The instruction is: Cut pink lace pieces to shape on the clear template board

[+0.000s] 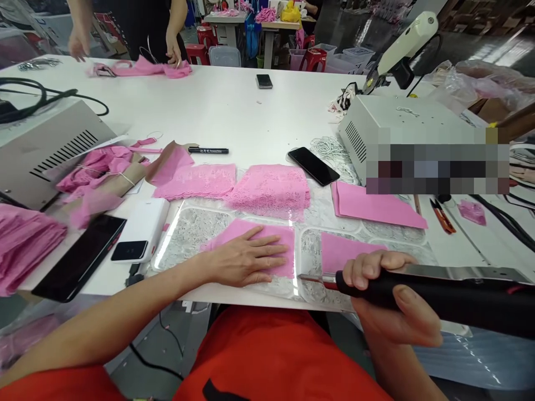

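Observation:
My left hand [248, 257] lies flat with fingers spread on a pink fabric piece [234, 229] over a patterned, clear-covered mat [196, 223]. My right hand [388, 295] is wrapped round a black-handled tool [460, 292]. The thin metal tip of this tool points left, close to the right edge of the fabric under my left hand. Another pink piece [343, 252] lies just behind the tool. Two stacks of pink lace, a left one [204, 181] and a right one [271, 189], sit beyond my left hand. Folded pink fabric [376, 206] rests at the right.
A grey box machine [409, 122] stands at the right, another [54, 150] at the left. Phones [313, 165], a white power bank [144, 228], a marker [208, 150] and orange snips [442, 216] lie about. Across the white table [209, 111], a person's hands hover near pink fabric [146, 68].

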`<move>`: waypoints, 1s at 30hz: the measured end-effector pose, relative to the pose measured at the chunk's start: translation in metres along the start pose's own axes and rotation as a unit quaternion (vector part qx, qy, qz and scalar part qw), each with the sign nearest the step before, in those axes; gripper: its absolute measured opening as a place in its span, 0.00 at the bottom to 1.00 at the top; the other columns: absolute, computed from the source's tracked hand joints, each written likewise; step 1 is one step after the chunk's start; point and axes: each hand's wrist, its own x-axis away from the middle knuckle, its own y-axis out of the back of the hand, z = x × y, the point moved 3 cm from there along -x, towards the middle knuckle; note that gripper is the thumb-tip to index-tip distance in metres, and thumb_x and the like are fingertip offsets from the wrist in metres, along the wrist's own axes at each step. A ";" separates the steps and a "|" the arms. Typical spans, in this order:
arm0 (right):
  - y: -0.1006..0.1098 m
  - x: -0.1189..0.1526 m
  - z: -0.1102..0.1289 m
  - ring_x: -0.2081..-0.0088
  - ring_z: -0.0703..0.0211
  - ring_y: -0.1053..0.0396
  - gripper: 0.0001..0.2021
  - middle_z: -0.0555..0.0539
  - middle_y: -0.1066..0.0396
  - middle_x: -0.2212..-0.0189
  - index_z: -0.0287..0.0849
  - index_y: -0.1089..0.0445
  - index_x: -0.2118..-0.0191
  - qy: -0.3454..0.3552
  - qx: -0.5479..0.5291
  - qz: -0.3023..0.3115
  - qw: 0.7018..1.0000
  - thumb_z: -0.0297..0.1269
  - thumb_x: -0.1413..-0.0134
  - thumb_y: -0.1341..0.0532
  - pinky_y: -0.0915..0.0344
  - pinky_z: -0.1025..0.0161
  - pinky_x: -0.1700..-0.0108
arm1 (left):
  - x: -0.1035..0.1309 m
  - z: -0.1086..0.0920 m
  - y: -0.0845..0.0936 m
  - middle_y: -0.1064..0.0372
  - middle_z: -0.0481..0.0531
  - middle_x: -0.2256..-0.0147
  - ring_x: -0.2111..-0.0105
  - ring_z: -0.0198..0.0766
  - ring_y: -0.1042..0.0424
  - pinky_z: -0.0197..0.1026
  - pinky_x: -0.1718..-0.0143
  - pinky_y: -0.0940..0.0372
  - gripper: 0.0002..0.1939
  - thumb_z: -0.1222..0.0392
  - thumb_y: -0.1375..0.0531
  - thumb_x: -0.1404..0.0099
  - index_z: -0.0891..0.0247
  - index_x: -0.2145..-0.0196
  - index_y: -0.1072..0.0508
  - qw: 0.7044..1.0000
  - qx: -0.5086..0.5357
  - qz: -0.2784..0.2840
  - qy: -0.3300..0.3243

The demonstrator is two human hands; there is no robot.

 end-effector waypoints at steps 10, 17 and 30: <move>-0.005 -0.002 -0.004 0.77 0.65 0.38 0.08 0.52 0.36 0.75 0.43 0.30 0.65 -0.005 0.003 -0.004 1.000 0.37 0.54 0.38 0.37 0.63 0.76 | 0.002 -0.001 -0.003 0.48 0.53 0.35 0.33 0.44 0.55 0.54 0.33 0.70 0.26 0.48 0.51 0.28 0.58 0.36 0.43 1.000 -0.001 -0.023 -0.005; -0.008 -0.003 -0.007 0.77 0.65 0.38 0.08 0.52 0.36 0.76 0.43 0.30 0.65 -0.006 0.006 -0.003 1.000 0.37 0.55 0.38 0.37 0.62 0.76 | 0.002 -0.001 -0.004 0.48 0.53 0.36 0.34 0.43 0.53 0.54 0.33 0.70 0.25 0.49 0.51 0.28 0.58 0.37 0.42 1.000 -0.005 -0.025 -0.008; -0.014 -0.005 -0.005 0.79 0.65 0.38 0.05 0.53 0.36 0.77 0.44 0.32 0.69 -0.010 0.039 0.010 0.999 0.35 0.54 0.37 0.37 0.63 0.77 | -0.001 -0.003 -0.004 0.47 0.54 0.36 0.34 0.44 0.53 0.54 0.33 0.70 0.24 0.48 0.51 0.28 0.60 0.39 0.39 1.000 -0.008 -0.022 -0.010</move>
